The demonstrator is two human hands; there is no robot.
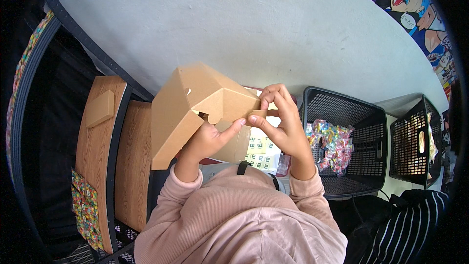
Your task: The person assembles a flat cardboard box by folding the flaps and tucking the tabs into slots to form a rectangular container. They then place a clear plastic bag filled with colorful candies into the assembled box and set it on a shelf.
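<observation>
A brown cardboard box (210, 93), partly folded with its lid raised, is held up in front of me, tilted. My left hand (207, 139) supports it from below; its thumb points right along the lower edge, while its other fingers are hidden by the cardboard. At the box's right end, my right hand (286, 124) pinches a small flap between thumb and fingers. Below the box lies a white sheet with yellow-green labels (259, 149), beside a brown cardboard piece (234, 144) that my left hand partly covers.
To the right, a black plastic crate (369, 132) holds colourful wrapped packets (332, 144). Another black crate (410, 149) stands farther right. On the left, a wooden shelf (105, 142) carries a small cardboard box (100, 109) and a multicoloured patterned item (87, 208). A pale wall (220, 24) rises behind.
</observation>
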